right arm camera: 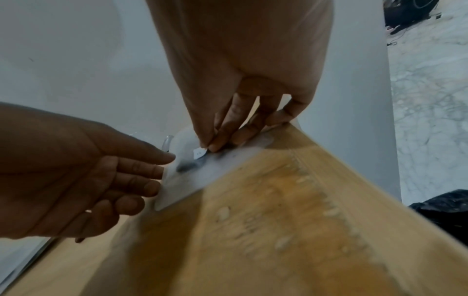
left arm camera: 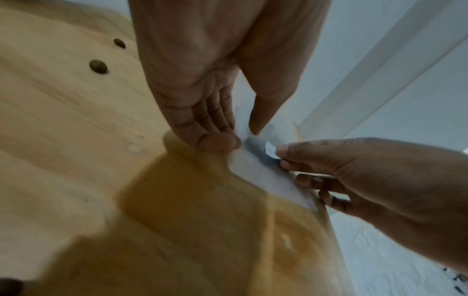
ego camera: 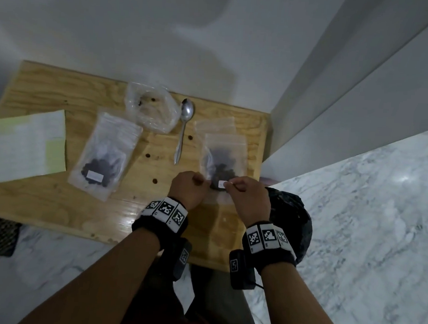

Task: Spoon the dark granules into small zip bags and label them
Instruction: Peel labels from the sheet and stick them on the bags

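A small zip bag (ego camera: 223, 160) with dark granules lies at the right of the wooden table (ego camera: 55, 202). My right hand (ego camera: 231, 185) pinches a small white label (ego camera: 222, 184) between thumb and forefinger, right over the granules at the bag's near end. The right wrist view shows the label (right arm camera: 198, 153) touching the bag (right arm camera: 202, 180). My left hand (ego camera: 199, 182) presses the bag's left edge with fairly straight fingers (left arm camera: 217, 142). A second filled zip bag (ego camera: 105, 152) on the left carries a white label (ego camera: 95, 177).
A metal spoon (ego camera: 183, 130) lies between the two bags. Behind it sits the crumpled clear source bag (ego camera: 151, 110). A sheet of paper (ego camera: 21, 145) covers the table's left end. A white wall stands close on the right, and a black bag (ego camera: 292, 216) lies on the floor.
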Demonstrator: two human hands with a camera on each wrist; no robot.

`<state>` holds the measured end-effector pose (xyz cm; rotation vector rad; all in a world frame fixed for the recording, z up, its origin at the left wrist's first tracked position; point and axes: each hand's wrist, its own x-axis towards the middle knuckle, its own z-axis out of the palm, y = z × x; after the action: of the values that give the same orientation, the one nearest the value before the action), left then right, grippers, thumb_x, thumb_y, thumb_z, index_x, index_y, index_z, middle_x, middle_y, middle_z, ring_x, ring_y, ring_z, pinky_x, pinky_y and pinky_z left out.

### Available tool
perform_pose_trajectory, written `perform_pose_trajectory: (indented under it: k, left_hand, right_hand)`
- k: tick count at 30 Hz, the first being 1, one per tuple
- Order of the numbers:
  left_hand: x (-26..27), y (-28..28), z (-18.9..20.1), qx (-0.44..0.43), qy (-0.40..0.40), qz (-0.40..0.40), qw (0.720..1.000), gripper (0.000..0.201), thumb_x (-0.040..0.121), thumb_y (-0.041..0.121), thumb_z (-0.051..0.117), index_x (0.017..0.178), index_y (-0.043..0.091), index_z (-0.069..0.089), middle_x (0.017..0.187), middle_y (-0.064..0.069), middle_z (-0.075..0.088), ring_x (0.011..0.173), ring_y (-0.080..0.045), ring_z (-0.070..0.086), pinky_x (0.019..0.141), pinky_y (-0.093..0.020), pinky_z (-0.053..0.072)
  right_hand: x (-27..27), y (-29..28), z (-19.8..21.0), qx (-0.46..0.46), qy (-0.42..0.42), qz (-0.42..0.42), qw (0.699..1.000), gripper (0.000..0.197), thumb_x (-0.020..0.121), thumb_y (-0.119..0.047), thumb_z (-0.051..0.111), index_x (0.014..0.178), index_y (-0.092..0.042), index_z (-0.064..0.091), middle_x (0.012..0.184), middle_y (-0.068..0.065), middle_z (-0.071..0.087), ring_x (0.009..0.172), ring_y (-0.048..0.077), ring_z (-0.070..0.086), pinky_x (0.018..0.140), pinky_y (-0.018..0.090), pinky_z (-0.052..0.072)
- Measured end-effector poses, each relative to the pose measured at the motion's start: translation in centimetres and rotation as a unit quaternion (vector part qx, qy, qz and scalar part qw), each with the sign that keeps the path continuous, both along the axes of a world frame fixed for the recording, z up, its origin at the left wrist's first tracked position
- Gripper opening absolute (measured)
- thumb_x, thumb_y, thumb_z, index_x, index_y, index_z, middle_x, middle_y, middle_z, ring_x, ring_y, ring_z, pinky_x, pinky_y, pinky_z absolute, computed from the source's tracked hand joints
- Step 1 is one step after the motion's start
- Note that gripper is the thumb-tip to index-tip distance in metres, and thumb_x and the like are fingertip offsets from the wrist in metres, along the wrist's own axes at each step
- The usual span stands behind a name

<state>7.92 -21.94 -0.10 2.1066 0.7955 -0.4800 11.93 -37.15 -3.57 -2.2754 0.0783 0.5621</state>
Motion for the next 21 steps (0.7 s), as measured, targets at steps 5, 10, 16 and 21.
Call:
perform_pose_trajectory:
  k: [5,10,16,21]
  left_hand:
    - [0.0,-0.1,-0.7,-0.003,-0.017,0.024,1.0,0.017,0.091,0.021,0.062,0.091,0.004,0.067,0.098,-0.016,0.069,0.096,-0.032,0.062,0.087,-0.037,0.049]
    - [0.1,0.2,-1.5,-0.003,-0.028,0.003,1.0,0.026,0.092,0.018,0.059,0.088,-0.005,0.069,0.089,-0.021,0.068,0.087,-0.036,0.063,0.081,-0.042,0.051]
    - [0.1,0.4,-2.4,-0.004,-0.037,0.002,0.999,0.024,0.092,0.017,0.059,0.088,-0.003,0.07,0.087,-0.021,0.068,0.084,-0.035,0.063,0.078,-0.041,0.053]
    - [0.2,0.7,-2.9,-0.015,-0.034,0.015,0.999,0.019,0.092,0.013,0.058,0.092,-0.001,0.071,0.091,-0.019,0.069,0.086,-0.032,0.064,0.079,-0.037,0.052]
  right_hand:
    - [0.0,0.0,0.2,-0.004,0.003,0.002,1.0,0.019,0.079,-0.05,0.07,0.083,-0.032,0.071,0.077,-0.017,0.07,0.076,0.002,0.063,0.063,0.025,0.047]
    - [0.0,0.6,0.4,-0.036,-0.007,-0.001,0.999,0.021,0.076,-0.053,0.07,0.078,-0.033,0.068,0.074,-0.019,0.067,0.076,0.005,0.063,0.068,0.028,0.05]
    - [0.2,1.0,0.8,-0.069,-0.012,0.02,0.997,0.02,0.076,-0.053,0.069,0.082,-0.035,0.064,0.081,-0.013,0.069,0.082,0.013,0.064,0.069,0.028,0.048]
    - [1.0,0.4,1.3,-0.1,0.015,0.006,0.995,0.061,0.066,-0.063,0.074,0.109,-0.029,0.045,0.094,0.0,0.063,0.088,0.025,0.06,0.072,0.033,0.045]
